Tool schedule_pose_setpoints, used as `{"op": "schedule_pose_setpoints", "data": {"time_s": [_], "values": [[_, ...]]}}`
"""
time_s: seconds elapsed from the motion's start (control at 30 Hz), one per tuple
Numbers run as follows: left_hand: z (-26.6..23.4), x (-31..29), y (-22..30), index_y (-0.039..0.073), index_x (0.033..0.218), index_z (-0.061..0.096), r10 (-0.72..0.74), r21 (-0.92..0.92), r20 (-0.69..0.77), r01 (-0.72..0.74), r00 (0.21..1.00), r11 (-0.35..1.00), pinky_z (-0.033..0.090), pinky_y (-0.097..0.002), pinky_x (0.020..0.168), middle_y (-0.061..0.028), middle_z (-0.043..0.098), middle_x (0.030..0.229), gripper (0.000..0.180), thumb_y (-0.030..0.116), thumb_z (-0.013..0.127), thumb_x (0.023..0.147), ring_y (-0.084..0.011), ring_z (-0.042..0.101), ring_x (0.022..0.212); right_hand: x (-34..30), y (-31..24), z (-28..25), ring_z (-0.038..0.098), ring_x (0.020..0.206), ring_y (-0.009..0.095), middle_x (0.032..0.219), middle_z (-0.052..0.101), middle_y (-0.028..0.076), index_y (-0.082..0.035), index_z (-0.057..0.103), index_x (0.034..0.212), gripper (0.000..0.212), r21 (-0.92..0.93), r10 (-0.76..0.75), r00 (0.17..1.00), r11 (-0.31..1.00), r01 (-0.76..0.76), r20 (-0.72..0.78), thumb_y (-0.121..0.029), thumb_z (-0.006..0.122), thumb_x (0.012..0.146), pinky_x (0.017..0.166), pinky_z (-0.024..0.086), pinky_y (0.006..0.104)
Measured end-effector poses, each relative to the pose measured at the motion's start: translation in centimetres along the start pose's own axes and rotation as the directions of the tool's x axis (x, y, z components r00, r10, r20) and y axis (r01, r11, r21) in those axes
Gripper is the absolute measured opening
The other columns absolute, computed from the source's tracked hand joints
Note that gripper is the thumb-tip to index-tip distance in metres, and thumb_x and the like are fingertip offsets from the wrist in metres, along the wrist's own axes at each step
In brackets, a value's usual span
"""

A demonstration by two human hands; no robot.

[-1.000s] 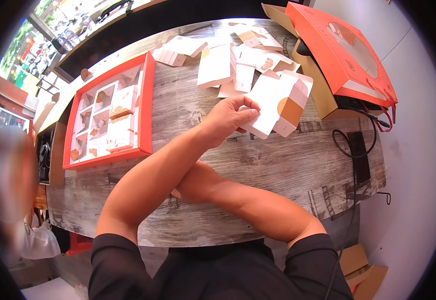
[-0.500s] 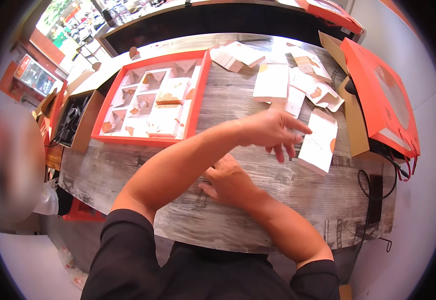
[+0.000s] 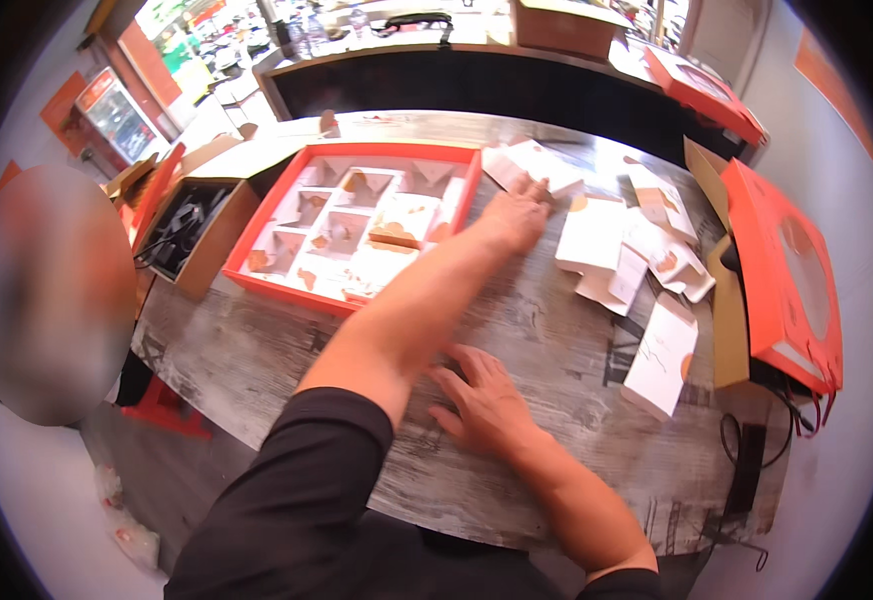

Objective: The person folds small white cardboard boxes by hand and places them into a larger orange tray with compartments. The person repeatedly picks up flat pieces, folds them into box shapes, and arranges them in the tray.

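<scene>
My left hand (image 3: 519, 213) is stretched out over the far middle of the table, its fingers extended at the near edge of a white carton (image 3: 532, 163). Whether the fingertips touch it I cannot tell. My right hand (image 3: 485, 398) rests low over the near part of the table, fingers apart and nothing in them. Left of the left forearm lies a red-rimmed tray box (image 3: 279, 200) with white dividers; small white boxes with orange print, such as this small box (image 3: 403, 220), sit in some compartments. To the right, a white carton (image 3: 591, 236) lies among several others.
A flat white carton with pen marks (image 3: 662, 360) lies at the right. Beyond it stands a red box with an oval window (image 3: 792, 265) on a brown cardboard box. A dark box holding cables (image 3: 185, 225) stands at the left. A black cable (image 3: 747, 470) hangs over the right edge.
My left hand has moved from beside the pen-marked carton, away and to the left, to the far cartons. My right hand's fingers have spread. The view has shifted, so the table appears lower.
</scene>
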State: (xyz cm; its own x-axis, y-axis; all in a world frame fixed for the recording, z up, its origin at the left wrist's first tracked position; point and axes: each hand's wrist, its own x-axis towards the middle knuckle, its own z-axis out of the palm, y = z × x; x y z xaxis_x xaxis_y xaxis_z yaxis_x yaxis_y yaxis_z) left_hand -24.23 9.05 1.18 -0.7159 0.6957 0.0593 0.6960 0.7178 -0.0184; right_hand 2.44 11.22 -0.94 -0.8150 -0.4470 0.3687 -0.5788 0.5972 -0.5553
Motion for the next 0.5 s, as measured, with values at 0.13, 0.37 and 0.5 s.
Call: {"op": "schedule_pose_setpoints", "data": {"time_s": [0.13,0.37,0.5], "values": [[2.9,1.8,-0.9,0.0,0.149,0.052,-0.012,-0.037,-0.103,0.009,0.995,0.999,0.027,-0.0437,0.127,-0.0174,0.032,0.168,0.053,0.013,0.046,0.098,-0.04,0.028,0.155,0.1,0.1,0.4,0.049,0.132,0.04,0.142,0.05,0.019,-0.008,0.061,0.13,0.056,0.006,-0.021,1.0,1.0,0.021,0.018,-0.022,0.081,0.08,0.111,0.041,0.0507],[-1.1,0.8,-0.6,-0.008,0.147,0.047,-0.025,-0.284,-0.468,-0.124,0.883,0.951,0.033,-0.0425,0.123,-0.0227,0.043,0.158,0.061,0.024,0.063,0.098,-0.0407,0.039,0.147,0.0,-0.4,-0.3,0.049,0.133,0.039,0.143,0.051,0.019,-0.01,0.061,0.133,0.058,-0.006,0.007,1.0,1.0,-0.007,0.022,-0.021,0.082,0.08,0.112,0.042,0.0501],[-5.2,-2.8,-2.6,-0.007,0.147,0.049,-0.093,-0.394,-0.666,-0.243,0.74,0.886,0.042,-0.0417,0.116,-0.0216,0.05,0.151,0.063,0.022,0.07,0.094,-0.0409,0.05,0.138,0.0,-0.5,-0.1,0.05,0.133,0.039,0.145,0.051,0.019,-0.011,0.06,0.135,0.059,0.007,-0.016,1.0,1.0,0.016,0.001,-0.02,0.081,0.08,0.112,0.043,0.05]]}}
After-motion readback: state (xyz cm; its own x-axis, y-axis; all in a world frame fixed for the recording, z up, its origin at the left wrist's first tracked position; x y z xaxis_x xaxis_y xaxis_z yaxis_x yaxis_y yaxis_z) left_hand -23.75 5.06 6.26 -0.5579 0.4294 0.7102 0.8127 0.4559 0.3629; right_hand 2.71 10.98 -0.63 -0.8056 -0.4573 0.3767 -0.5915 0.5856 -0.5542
